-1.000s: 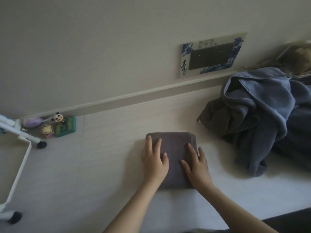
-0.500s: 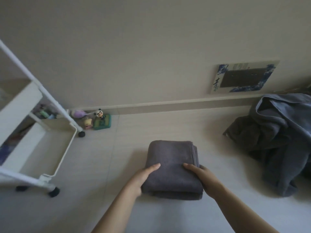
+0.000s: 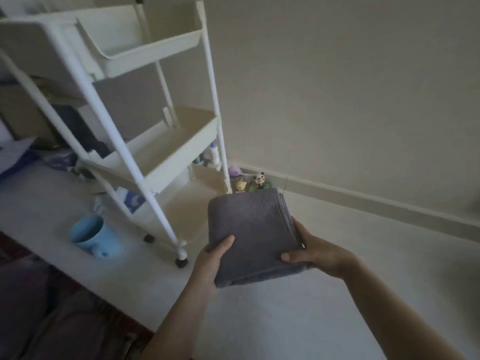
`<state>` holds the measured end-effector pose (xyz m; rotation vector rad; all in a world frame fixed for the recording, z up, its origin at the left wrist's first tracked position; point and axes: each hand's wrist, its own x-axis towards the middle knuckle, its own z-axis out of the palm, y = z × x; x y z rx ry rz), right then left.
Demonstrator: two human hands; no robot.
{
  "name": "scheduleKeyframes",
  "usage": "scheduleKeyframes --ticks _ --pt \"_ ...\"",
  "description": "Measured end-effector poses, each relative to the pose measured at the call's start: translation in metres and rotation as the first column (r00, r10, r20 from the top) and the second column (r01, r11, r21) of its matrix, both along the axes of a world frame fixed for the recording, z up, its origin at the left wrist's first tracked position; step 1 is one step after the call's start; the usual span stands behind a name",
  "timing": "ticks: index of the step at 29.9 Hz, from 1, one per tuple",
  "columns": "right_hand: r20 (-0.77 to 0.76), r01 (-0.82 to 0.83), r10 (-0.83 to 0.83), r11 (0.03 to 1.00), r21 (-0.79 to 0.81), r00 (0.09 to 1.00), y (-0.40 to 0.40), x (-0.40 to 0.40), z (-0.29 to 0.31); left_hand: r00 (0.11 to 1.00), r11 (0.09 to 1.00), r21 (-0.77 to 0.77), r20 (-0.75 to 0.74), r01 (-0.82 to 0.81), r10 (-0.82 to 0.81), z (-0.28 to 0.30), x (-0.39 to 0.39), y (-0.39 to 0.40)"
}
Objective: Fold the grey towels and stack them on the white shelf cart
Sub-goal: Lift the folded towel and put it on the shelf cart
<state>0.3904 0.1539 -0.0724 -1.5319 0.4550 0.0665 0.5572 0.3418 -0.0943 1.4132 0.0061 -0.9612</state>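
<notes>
Gripping folded grey towel [image 3: 253, 236] between left hand [image 3: 211, 258], right hand [image 3: 311, 252], seemingly lifted.

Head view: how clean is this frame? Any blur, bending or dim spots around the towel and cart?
Head view: dim, flat light with no glare; the towel and both hands, left and right, read fairly sharp; the cart posts splay and lean from wide-angle distortion; the blue mug and the clutter at the left edge are soft and smeared; the lower-left corner is too dark to read.

cart [image 3: 166, 149] shelves open-fronted, corner post [image 3: 145, 183] and mug [image 3: 91, 233] alongside
</notes>
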Motion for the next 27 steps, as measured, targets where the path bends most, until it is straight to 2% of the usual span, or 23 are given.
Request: scheduleKeyframes --ticks 2,5,8,13,18,21,23,27 --pt "-0.005 -0.027 0.026 0.997 -0.066 1.0 -0.01 0.028 0.003 0.996 0.995 -0.03 0.012 -0.093 0.094 0.003 0.011 -0.001" --pt "0.073 0.002 0.001 0.999 -0.047 0.997 -0.023 0.082 0.008 0.969 0.965 -0.094 0.004 -0.245 0.247 0.001 0.033 -0.007" --pt "0.131 0.084 -0.075 0.994 -0.071 0.989 -0.03 0.118 0.015 0.921 0.928 -0.106 0.126 -0.358 0.37 0.003 0.042 -0.019" --pt "0.18 0.164 -0.146 0.983 -0.089 0.973 -0.044 0.181 0.002 0.798 0.82 -0.084 0.196 -0.566 0.57 0.0 0.061 -0.042" --pt "0.212 0.259 -0.231 0.96 -0.111 0.949 -0.041 0.232 -0.018 0.656 0.693 -0.049 0.281 -0.719 0.701 -0.002 0.087 -0.057" --pt "0.229 0.295 -0.247 0.933 -0.208 0.942 -0.034 0.249 -0.027 0.586 0.644 -0.011 0.402 -0.765 0.703 -0.002 0.1 -0.059" --pt "0.204 0.305 -0.252 0.904 -0.3 0.946 -0.03 0.257 -0.037 0.558 0.615 0.078 0.522 -0.785 0.645 -0.003 0.106 -0.063" --pt "0.184 0.297 -0.24 0.861 -0.413 0.953 -0.023 0.261 -0.046 0.639 0.617 0.34 0.68 -0.71 0.36 -0.005 0.108 -0.065"
